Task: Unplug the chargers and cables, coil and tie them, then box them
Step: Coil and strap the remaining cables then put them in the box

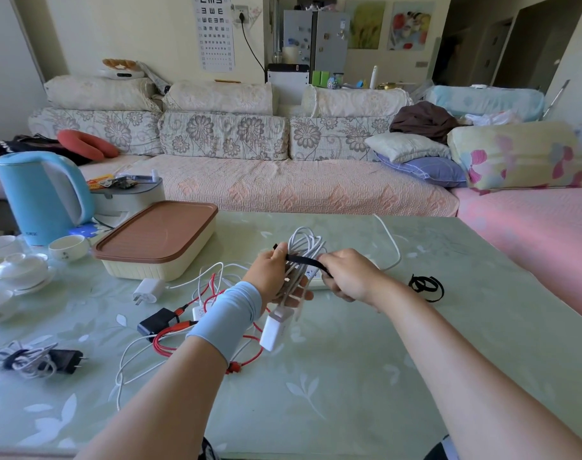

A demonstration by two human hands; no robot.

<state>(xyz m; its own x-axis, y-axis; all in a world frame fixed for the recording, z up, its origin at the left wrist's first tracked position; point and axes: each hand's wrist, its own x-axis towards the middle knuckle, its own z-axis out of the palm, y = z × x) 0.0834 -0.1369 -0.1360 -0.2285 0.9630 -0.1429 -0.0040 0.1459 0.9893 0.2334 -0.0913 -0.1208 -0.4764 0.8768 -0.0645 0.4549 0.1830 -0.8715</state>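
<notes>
Both hands work above the table (349,376) centre: our left hand (271,277) curls round the coiled white cable (304,249), our right hand (349,277) pinches the black strap (307,260). Light, springy loops, we judge; hold the bundle's waist firmly.

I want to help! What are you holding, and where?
Left hand grips the coiled white cable mid-coil; right hand pinches the black strap near one end.

The pale green worktop (349,386) is carrying a brown-lidded box (155,242), a blue kettle (34,197) and white teaware (19,267). A white charger (146,291), red cable (254,358), tied cable bundle (27,360) and black straps (427,287) are lying loose on it.
</notes>
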